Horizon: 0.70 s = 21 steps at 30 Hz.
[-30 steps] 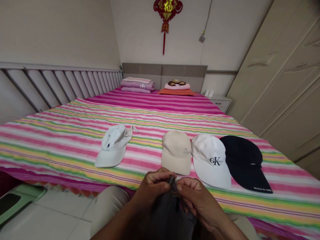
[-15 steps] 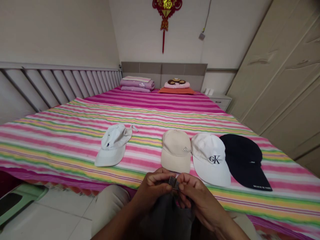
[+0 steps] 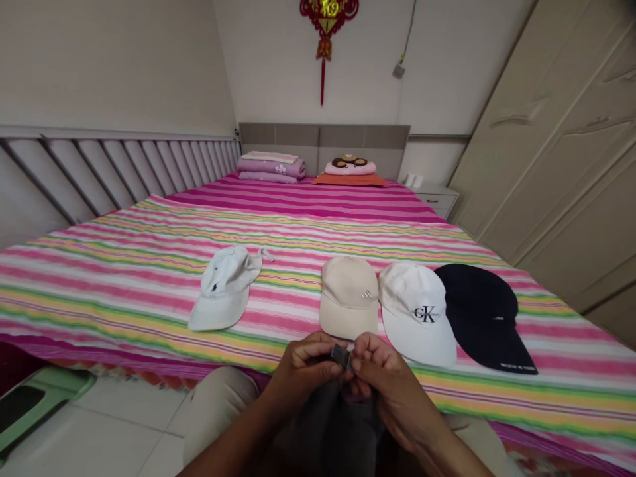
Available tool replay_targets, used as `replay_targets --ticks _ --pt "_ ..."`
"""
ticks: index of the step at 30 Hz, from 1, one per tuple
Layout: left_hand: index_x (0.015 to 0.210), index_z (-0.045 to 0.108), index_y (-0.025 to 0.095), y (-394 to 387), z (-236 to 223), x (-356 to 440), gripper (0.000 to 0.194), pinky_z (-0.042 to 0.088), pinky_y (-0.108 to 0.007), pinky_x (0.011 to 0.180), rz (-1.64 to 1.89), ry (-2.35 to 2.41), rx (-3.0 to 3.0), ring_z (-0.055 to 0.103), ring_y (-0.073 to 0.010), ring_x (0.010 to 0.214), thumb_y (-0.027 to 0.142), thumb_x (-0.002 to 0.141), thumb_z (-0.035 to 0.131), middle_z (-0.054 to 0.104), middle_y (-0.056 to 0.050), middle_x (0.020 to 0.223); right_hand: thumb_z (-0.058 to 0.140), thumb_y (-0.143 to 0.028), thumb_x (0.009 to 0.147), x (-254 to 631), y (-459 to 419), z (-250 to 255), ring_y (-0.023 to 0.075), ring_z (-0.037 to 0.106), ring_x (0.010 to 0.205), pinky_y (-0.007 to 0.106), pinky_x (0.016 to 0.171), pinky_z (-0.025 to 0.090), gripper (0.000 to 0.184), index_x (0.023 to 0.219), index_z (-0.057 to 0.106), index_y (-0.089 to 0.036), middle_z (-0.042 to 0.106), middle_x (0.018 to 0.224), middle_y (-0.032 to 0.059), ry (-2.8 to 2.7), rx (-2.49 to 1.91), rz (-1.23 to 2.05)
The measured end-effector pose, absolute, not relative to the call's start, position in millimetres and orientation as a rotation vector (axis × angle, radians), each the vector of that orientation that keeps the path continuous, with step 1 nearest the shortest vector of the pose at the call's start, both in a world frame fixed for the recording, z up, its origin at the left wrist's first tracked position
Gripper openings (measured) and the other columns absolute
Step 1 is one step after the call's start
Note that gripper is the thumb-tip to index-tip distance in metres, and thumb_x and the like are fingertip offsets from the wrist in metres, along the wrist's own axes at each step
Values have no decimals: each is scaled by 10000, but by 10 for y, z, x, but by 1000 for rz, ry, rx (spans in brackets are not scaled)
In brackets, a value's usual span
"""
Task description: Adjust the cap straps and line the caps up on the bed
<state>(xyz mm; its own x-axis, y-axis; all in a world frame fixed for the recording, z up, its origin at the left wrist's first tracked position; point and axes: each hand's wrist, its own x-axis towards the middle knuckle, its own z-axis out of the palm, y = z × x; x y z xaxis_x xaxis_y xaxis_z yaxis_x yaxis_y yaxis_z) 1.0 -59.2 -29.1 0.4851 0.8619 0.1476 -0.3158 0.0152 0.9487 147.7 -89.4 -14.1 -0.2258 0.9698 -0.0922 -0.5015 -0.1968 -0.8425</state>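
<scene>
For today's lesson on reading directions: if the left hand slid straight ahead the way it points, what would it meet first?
The left hand points right, so it would meet the right hand first; both already pinch the small buckle, though depth is unclear.

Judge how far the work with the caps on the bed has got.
Done: four caps lie on the striped bed, three in a row and the pale cap apart. In hand: left hand and right hand pinch a buckle on dark fabric. That piece is not yet laid down.

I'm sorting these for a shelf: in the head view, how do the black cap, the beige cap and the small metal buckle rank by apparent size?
1. black cap, largest
2. beige cap
3. small metal buckle, by far smallest, though nearest the camera, pinched between left hand and right hand.
</scene>
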Motion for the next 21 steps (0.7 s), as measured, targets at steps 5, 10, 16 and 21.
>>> replay_targets --ticks 5,10,16,21 --pt "765 684 159 -578 -286 -12 119 413 -271 674 956 572 1284 525 -140 717 223 670 653 517 -22 750 653 -280 670 1483 -892 -136 57 374 438 192 453 249 248 686 426 -182 490 514 -64 -996 -884 1565" --pt "778 681 152 -554 -295 -27 162 393 -253 658 941 661 1322 504 -136 718 246 646 670 513 -21 743 599 -278 683 1476 -901 -78 64 319 449 190 432 225 207 708 408 -201 401 528 -85 -1089 -987 1530" --pt "668 651 131 -562 -229 19 127 362 -222 589 948 830 1414 486 -116 647 221 594 701 533 -4 659 578 -256 709 1480 -900 -124 127 449 603 241 536 348 158 849 536 -197 528 684 -11 -1464 -1163 1134" --pt "885 607 154 -566 -283 41 361 402 -237 635 923 774 1152 550 -122 682 185 548 732 626 -18 765 558 -278 722 1466 -901 -167 172 511 679 281 595 391 161 849 592 -187 611 774 40 -1494 -1273 959"
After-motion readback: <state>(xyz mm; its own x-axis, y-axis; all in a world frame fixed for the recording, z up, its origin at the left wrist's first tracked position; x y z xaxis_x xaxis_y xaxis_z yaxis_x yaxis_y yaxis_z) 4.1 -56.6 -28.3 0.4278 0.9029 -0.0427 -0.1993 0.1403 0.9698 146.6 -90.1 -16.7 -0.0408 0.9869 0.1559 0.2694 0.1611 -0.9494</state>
